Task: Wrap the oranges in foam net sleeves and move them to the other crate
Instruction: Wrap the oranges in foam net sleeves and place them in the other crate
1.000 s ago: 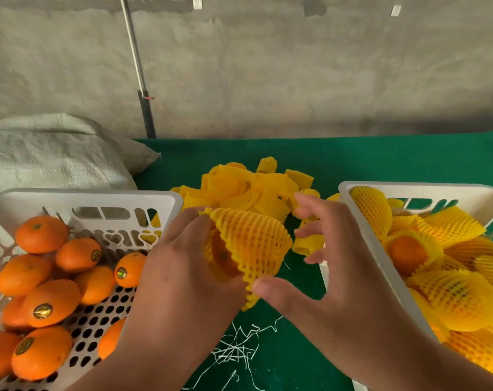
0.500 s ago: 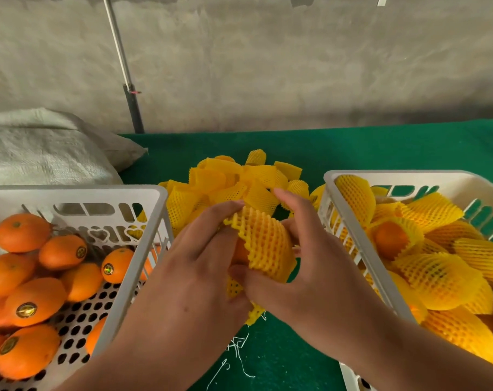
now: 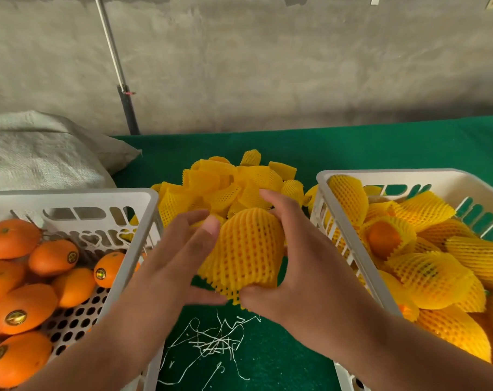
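Between the two crates I hold an orange inside a yellow foam net sleeve (image 3: 245,249), above the green table. My right hand (image 3: 301,266) grips the sleeved orange from the right, thumb under its lower edge. My left hand (image 3: 180,258) touches its left side with fingers and thumb spread. The left white crate (image 3: 143,221) holds several bare oranges (image 3: 50,256). The right white crate (image 3: 349,244) holds several sleeved oranges (image 3: 428,275). A pile of empty yellow sleeves (image 3: 228,182) lies behind my hands.
A green cloth (image 3: 352,148) covers the table. White thread scraps (image 3: 211,340) lie on it below my hands. A grey woven sack (image 3: 42,153) sits at the back left, and a metal pole (image 3: 118,69) leans on the concrete wall.
The sleeve has been pulled down over the orange, which it now covers. My right hand closed in on the sleeve from the right, and my left hand's fingers have loosened.
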Motion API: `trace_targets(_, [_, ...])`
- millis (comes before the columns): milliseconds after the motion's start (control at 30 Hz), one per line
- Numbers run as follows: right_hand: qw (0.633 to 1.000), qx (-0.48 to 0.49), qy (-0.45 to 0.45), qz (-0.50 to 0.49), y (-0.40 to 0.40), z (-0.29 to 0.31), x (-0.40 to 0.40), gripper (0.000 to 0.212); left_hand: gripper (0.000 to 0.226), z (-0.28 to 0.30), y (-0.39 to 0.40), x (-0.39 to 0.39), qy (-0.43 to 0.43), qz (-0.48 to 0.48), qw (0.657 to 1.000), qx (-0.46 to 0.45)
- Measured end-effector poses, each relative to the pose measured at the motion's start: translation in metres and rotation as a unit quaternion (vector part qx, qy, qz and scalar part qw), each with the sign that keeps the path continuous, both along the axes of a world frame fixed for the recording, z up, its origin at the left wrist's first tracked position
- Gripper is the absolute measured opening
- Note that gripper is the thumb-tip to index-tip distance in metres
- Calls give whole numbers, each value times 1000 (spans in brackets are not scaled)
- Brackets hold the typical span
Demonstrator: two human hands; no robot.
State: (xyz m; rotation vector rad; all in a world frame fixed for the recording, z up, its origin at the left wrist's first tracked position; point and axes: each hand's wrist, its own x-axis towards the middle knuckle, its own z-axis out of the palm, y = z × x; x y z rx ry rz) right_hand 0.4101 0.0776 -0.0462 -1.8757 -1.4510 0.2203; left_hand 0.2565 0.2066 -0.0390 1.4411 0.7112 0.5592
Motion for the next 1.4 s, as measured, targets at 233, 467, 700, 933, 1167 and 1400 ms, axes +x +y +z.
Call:
trace_targets(233, [998, -14, 6, 63, 0, 2, -1, 129, 61, -3, 4, -6, -19, -94, 991, -91])
trace_targets(467, [962, -60, 258, 62, 8, -8, 12, 108, 83, -7, 7, -9, 33, -96, 973, 206])
trace_targets(700, [953, 1, 302, 20, 15, -10, 23, 87, 108, -16, 2, -8, 162, -91, 954, 237])
trace_targets(933, [909, 181, 317, -201, -4, 32, 77, 77, 54, -40, -2, -14, 390, -221, 816, 365])
trace_targets(1167, [892, -14, 106, -440, -84, 23, 192, 88, 33, -39, -5, -18, 393, -261, 798, 376])
trace_targets(1400, [888, -151, 84, -427, -101, -17, 239, 100, 39, -38, -6, -18, 389, -263, 802, 368])
